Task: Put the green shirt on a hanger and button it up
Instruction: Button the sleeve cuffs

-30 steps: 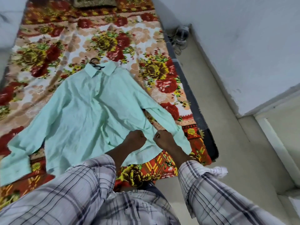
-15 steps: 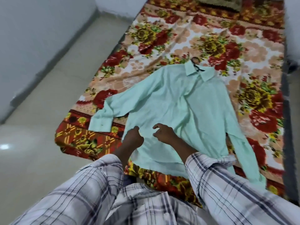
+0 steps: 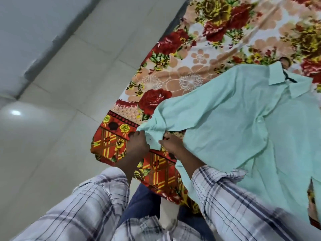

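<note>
The green shirt [image 3: 246,122] lies front up on the floral blanket [image 3: 196,66], collar at the upper right. A dark hanger [image 3: 286,73] sits inside the collar, its hook poking out above. The shirt's left sleeve reaches down to the blanket's near edge. My left hand [image 3: 139,145] pinches the cuff [image 3: 154,138] of that sleeve from the left. My right hand [image 3: 171,143] pinches the same cuff from the right. The fingertips of both hands are partly hidden by the cloth.
The blanket covers a low mattress whose left edge meets a pale tiled floor [image 3: 57,119]. A grey wall [image 3: 22,32] with a dark skirting runs along the far left. My checked sleeves and dark trousers fill the bottom of the view.
Both hands have left the shirt's lower front and moved left to the sleeve cuff, which they now hold. The view has swung left and closer.
</note>
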